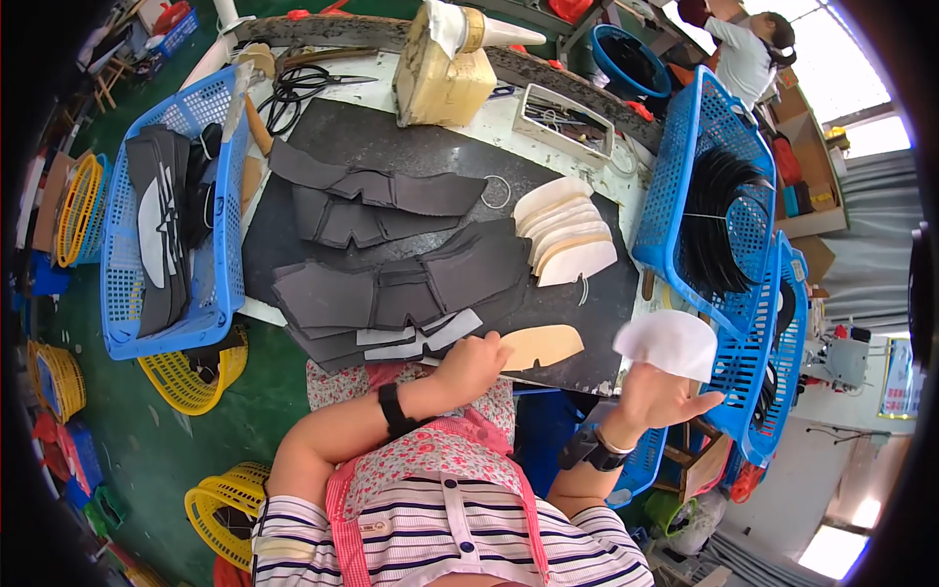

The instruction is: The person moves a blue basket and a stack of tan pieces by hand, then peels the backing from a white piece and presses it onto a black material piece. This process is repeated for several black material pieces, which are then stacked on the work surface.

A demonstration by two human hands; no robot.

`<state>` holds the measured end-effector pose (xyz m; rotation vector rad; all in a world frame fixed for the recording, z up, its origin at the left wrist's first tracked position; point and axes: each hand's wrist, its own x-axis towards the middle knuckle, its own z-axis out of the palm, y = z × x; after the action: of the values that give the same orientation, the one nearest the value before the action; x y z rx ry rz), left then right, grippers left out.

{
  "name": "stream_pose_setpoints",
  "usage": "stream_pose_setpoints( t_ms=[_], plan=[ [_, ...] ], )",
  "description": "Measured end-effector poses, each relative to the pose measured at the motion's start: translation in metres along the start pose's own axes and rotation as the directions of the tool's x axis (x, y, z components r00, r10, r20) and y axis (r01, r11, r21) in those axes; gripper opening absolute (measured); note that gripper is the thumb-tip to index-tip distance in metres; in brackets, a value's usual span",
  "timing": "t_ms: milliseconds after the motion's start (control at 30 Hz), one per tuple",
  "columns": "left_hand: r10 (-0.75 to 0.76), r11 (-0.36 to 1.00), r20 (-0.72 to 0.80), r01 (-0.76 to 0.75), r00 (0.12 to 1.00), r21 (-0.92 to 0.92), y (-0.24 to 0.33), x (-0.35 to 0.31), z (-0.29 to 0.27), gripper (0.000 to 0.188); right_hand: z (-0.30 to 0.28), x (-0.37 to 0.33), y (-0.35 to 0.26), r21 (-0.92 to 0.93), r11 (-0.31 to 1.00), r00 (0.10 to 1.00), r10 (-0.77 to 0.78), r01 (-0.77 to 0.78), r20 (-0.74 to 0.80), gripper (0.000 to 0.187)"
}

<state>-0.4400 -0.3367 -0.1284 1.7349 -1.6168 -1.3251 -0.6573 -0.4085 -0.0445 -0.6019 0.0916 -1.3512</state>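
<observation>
Tan and stiff-looking, a flat insole-shaped piece (541, 345) lies on the black mat (391, 147) at the near edge of the tabletop (509, 122), its long axis running left to right with the rounded end toward the right; the left hand (472, 364) rests on its left end, fingers curled down onto it, pressing rather than pinching. The right hand (657, 396) is out past the right edge of the tabletop, holding up a white curved piece (670, 342); thumb and fingers are partly spread beneath it, gripping its lower edge, and the piece's broad side faces up and left. Just left of the tan piece lies a stack of dark grey cut panels (411, 284), fanned, their long sides running left to right, with pale grey strips (421, 336) on the nearest ones. Beyond, a fanned pile of cream insole shapes (565, 235) points right. A yellowish block-shaped container (440, 83) stands at the far edge, black scissors (298, 88) to its left. A blue basket (171, 215) on the left holds black and white pieces; blue baskets (724, 166) on the right hold black curved parts. Yellow baskets (191, 377) sit on the green floor (156, 440).
</observation>
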Motion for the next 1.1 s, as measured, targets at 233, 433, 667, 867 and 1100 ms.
stream_pose_setpoints(
  t_ms=[233, 433, 667, 867, 1100],
  plan=[
    [0.04, 0.719, -0.286, -0.226, 0.957, -0.657, -0.002, -0.037, -0.064, 0.027, 0.026, -0.002, 0.122, -0.073, 0.865, 0.858, 0.476, -0.496, -0.196, 0.054],
    [-0.144, 0.757, -0.483, -0.219, 0.863, -0.616, -0.061, -0.06, -0.109, 0.024, 0.039, 0.023, 0.179, -0.443, 0.656, 0.791, 0.531, -0.611, -0.305, 0.018],
    [0.002, 0.981, -0.657, -0.128, 0.754, -0.144, -0.077, -0.054, -0.115, 0.025, 0.009, 0.022, 0.201, -1.0, 0.014, 0.963, 0.268, 0.01, 0.013, 0.033],
    [0.054, 0.989, -0.629, 0.045, 0.776, 0.141, -0.078, -0.048, -0.123, 0.031, 0.017, 0.028, 0.204, -0.917, -0.237, 0.932, 0.25, 0.322, 0.262, 0.035],
    [-0.113, 0.743, -0.557, 0.442, 0.823, 0.503, -0.046, -0.044, -0.168, 0.03, -0.009, 0.025, 0.163, -0.753, -0.607, 0.963, 0.233, 0.254, 0.137, 0.035]
  ],
)
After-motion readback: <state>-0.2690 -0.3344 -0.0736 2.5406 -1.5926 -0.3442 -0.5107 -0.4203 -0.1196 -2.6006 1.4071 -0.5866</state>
